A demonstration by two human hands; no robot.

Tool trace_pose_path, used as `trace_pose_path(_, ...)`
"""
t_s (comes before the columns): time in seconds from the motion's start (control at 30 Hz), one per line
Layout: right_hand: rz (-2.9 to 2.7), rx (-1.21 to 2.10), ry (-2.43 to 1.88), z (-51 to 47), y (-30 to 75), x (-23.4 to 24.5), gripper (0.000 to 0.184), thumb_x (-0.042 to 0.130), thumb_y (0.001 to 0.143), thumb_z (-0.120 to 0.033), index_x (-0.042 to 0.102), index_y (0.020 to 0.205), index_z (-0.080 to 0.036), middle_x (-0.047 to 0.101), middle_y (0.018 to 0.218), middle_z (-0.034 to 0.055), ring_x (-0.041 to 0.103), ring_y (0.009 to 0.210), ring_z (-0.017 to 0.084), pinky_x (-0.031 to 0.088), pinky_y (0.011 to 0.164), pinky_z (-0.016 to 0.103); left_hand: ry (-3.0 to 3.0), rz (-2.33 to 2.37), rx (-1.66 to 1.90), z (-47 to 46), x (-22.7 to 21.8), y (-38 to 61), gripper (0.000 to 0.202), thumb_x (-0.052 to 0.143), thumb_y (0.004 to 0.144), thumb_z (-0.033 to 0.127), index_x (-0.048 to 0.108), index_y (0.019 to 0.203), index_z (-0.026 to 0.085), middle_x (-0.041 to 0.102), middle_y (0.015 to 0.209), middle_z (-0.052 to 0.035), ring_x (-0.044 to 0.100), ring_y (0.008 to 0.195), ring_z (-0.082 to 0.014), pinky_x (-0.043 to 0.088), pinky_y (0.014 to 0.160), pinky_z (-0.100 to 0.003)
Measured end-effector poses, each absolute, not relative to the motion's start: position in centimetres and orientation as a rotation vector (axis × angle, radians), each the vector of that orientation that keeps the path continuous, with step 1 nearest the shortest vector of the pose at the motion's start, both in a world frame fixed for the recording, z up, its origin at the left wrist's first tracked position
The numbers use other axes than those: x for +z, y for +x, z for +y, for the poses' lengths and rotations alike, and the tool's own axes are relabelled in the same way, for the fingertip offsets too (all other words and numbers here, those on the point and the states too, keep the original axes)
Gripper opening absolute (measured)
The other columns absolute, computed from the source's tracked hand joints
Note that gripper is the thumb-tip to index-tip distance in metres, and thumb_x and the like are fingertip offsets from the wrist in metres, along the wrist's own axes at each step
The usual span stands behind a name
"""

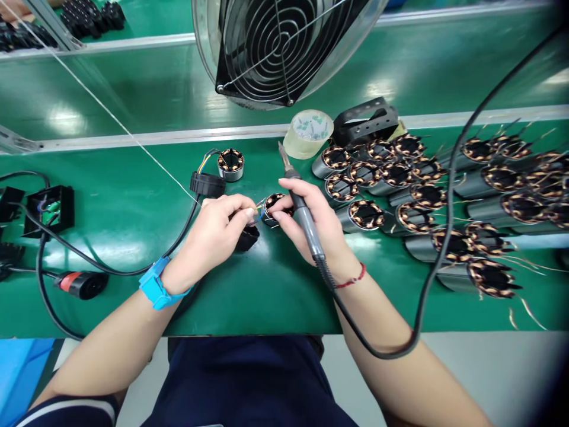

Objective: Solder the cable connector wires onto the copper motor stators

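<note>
My left hand (216, 228) is closed in a pinch on thin coloured wires (258, 207) beside a copper-wound motor stator (268, 217). My right hand (326, 228) grips a soldering iron (304, 218), its tip pointing up and away from the stator. Thumb and fingertips of that same hand rest at the stator's right side. Under my left fingers lies a black round part (247, 239), partly covered. A pale thin strand (133, 137) runs from the upper left to my left hand. Just beyond stand a black cap (208, 184) with wires and another stator (231, 165).
Several stators (398, 175) with loose wire ends crowd the right side. A fan (280, 47) stands at the back, near a tape roll (308, 133) and a black metal bracket (367, 120). The iron's cable (450, 196) loops over the right. Black boxes (50, 212) and cables lie left.
</note>
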State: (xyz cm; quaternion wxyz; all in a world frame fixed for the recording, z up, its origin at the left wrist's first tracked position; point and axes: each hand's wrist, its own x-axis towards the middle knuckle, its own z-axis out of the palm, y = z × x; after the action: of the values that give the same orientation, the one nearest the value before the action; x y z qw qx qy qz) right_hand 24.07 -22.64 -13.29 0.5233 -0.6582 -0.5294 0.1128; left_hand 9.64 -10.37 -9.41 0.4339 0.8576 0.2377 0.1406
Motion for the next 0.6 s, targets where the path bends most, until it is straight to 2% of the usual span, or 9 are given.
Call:
trace_pose_path(0.13,-1.224,0.343,-1.457,-22.3,23.5,-12.8,0.05,0.063,0.084,-0.023,0.043,0.129,-0.028,0.067,0.096,-0.0002,0.065,0.092,0.016,0.05,0.089,0.036,2.047,0.569,0.317,-10.5,-9.4,9.8,0.019,0.05,0.09,0.025,0.064,0.08,0.017,0.064,0.07,0.002,0.057,0.066,-0.0121,0.041,0.065,-0.024)
trace_pose_path(0.37,-1.142,0.373,-1.429,-21.9,22.5,-12.4,0.047,0.063,0.084,-0.025,0.043,0.126,-0.027,0.065,0.087,-0.0015,0.064,0.083,0.014,0.053,0.079,0.031,2.154,0.612,0.272,-11.0,-9.0,9.8,0.017,0.049,0.088,0.022,0.062,0.079,0.018,0.061,0.067,0.0019,0.054,0.068,-0.0138,0.038,0.066,-0.026)
trace_pose_path(0.6,-1.158,0.383,-1.434,-21.9,22.5,-12.9,0.047,0.061,0.085,-0.024,0.043,0.128,-0.026,0.065,0.086,-0.0018,0.064,0.085,0.015,0.053,0.081,0.033,2.064,0.598,0.247,-10.9,-9.2,9.8,0.02,0.051,0.086,0.025,0.062,0.072,0.017,0.06,0.065,0.0015,0.051,0.065,-0.0133,0.037,0.063,-0.027)
